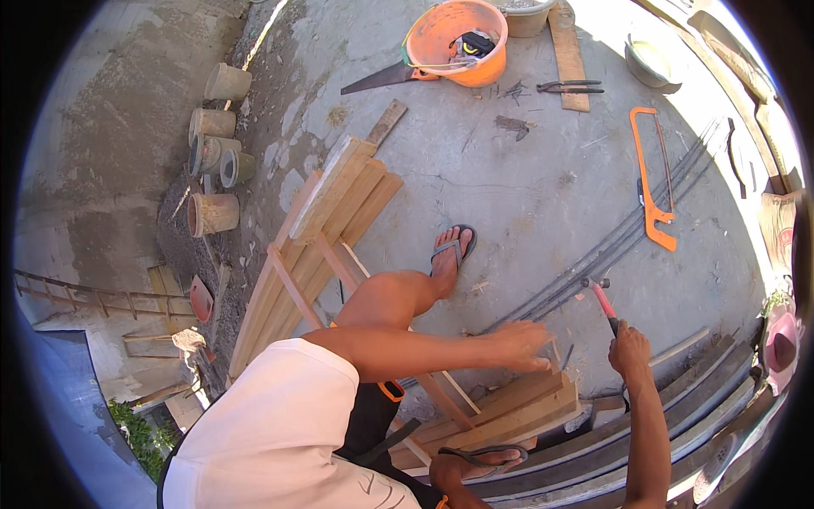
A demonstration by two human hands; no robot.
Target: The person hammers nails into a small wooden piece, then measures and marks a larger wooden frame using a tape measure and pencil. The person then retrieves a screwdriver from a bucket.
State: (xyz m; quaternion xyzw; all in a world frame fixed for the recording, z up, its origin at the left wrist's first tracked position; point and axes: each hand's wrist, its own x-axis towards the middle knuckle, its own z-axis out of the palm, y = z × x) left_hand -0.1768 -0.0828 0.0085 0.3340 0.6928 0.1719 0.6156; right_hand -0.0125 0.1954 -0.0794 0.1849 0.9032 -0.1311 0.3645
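My right hand [629,348] is closed around the dark grip of a hammer [604,301] with a red shaft, its metal head pointing away from me above the concrete. Reaching across my knee, my left hand [519,346] has its fingers stretched apart, with nothing visible between them. It is just above the near end of a stack of wooden planks [526,403]. Thin wooden strips [441,397] cross these planks and run to a longer plank bundle [339,212] on the left. One sandalled foot rests on the planks, the other on the floor.
An orange bucket [487,72] holding a tape measure stands at the back beside a handsaw [377,78]. Pincers [570,86] lie near a board. To the right are an orange hacksaw [649,195] and long steel bars [627,233]. Several pots [214,214] line the left.
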